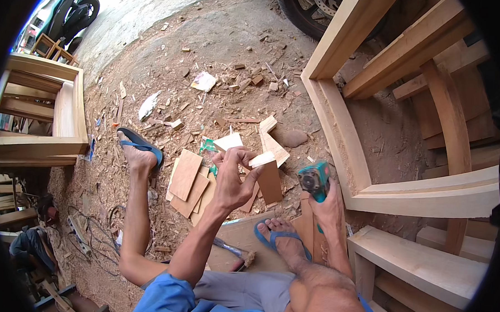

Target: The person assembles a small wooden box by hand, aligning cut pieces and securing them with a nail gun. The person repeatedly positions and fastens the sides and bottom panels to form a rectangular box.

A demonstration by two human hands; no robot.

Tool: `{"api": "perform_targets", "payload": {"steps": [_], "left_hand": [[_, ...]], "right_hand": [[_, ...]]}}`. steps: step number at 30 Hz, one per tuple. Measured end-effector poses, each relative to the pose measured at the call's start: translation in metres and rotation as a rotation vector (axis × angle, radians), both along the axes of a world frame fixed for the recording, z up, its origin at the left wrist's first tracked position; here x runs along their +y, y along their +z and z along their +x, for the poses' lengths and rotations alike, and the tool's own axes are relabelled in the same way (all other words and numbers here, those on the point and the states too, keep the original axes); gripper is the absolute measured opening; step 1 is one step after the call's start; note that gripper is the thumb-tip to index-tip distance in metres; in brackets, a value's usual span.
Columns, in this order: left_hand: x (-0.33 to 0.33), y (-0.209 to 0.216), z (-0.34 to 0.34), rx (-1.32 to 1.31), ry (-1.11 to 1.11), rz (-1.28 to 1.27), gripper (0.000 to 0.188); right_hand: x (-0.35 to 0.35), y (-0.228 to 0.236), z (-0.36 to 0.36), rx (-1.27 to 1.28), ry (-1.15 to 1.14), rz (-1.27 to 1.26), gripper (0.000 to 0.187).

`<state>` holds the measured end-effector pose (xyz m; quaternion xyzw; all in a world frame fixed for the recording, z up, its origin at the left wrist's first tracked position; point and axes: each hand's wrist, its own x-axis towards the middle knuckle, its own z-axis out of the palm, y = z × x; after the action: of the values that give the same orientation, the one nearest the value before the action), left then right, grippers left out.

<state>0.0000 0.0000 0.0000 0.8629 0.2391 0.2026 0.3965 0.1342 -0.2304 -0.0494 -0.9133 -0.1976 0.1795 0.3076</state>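
Note:
My left hand reaches over the middle of the ground, its fingers bent in a pinch at the edge of a brown wooden panel with a bright, pale top end. My right hand is wrapped round a teal and black power tool, whose dark front end points up and away from me; its exact kind is unclear. Just left of my left hand, several thin wooden panels lie in a loose stack. Beyond the held panel rests an angled pale wood offcut.
Large wooden frames stand on the right, and another frame is at left. Between my sandalled feet lies a hammer-like tool. Cables trail at lower left. Shavings and offcuts cover the ground; a motorbike wheel stands behind.

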Motion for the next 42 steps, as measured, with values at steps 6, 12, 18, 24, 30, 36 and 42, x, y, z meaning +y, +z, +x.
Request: {"api": "perform_targets", "payload": {"steps": [6, 12, 18, 24, 30, 36, 42], "left_hand": [[-0.015, 0.011, 0.001, -0.183, 0.022, 0.069, 0.033], [-0.031, 0.027, 0.009, -0.241, 0.092, 0.042, 0.031], [-0.042, 0.039, 0.007, -0.212, 0.167, 0.018, 0.029], [-0.052, 0.051, 0.005, -0.203, 0.174, 0.058, 0.031], [-0.057, 0.053, 0.004, -0.205, 0.141, 0.013, 0.029], [-0.059, 0.052, 0.004, -0.211, 0.151, 0.049, 0.029], [-0.059, 0.05, 0.007, -0.228, 0.151, 0.049, 0.031]], "right_hand": [[-0.085, 0.056, 0.002, 0.575, -0.152, 0.514, 0.026], [-0.1, 0.065, -0.026, -0.126, 0.305, 0.226, 0.035], [-0.103, 0.068, -0.045, -0.123, 0.169, 0.294, 0.034], [-0.098, 0.07, -0.048, -0.157, 0.169, 0.318, 0.032], [-0.096, 0.071, -0.048, -0.171, 0.171, 0.328, 0.03], [-0.094, 0.071, -0.047, -0.184, 0.172, 0.331, 0.029], [-0.093, 0.071, -0.047, -0.189, 0.17, 0.333, 0.028]]}}
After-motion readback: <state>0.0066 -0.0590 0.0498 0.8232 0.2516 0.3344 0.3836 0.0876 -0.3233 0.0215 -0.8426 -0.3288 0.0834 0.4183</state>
